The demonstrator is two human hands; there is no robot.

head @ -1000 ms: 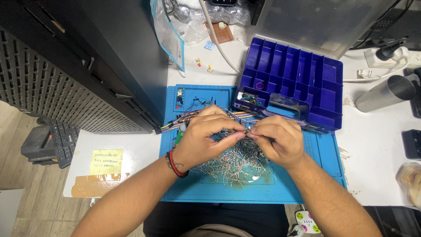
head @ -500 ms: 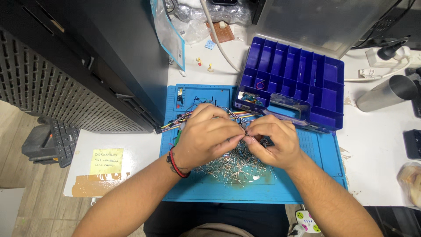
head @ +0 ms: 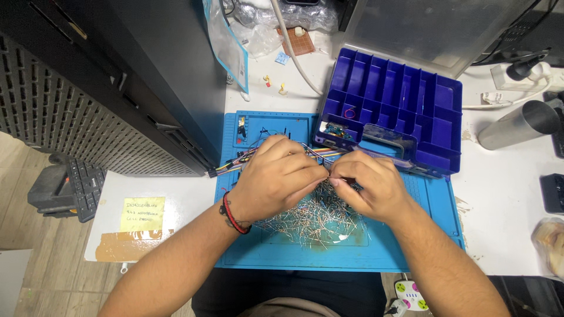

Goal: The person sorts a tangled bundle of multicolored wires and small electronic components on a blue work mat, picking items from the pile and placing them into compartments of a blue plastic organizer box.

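Head: wire pile (head: 311, 214) under both hands' fingers (head: 320, 176).

Electronics workbench: blue soldering mat (head: 405, 249), compartment box (head: 405, 100), loose wires (head: 311, 214).

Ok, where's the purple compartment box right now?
In the head view the purple compartment box sits on the white table at upper right, its near edge overlapping the blue mat, just beyond the right hand and left of the metal cylinder.

purple compartment box (head: 411, 94), steel tumbler (head: 517, 124), yellow note (head: 143, 213), black cabinet (head: 117, 76)
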